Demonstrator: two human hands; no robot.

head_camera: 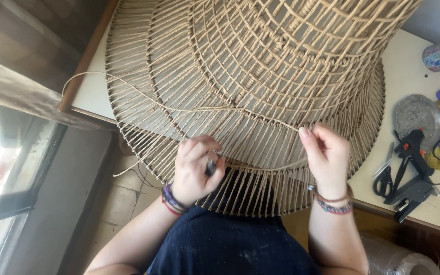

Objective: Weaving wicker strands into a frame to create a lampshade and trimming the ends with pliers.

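1. A large woven cord lampshade frame point(260, 76) lies on a white table point(408, 66), its flared rim overhanging the near edge above the person's lap.
2. Left hand point(195, 168) – fingers curled shut around a small dark tool point(211, 167), pressed against the rim's upright strands; what kind of tool cannot be told.
3. Right hand point(327, 155) – thumb and forefinger pinched together on a loose cord point(143, 94), which runs left across the weave and loops past the table's edge.
4. To the right on the table: 1 black glue gun point(411, 153), scissors point(383, 178), a round silvery dish point(418, 114).
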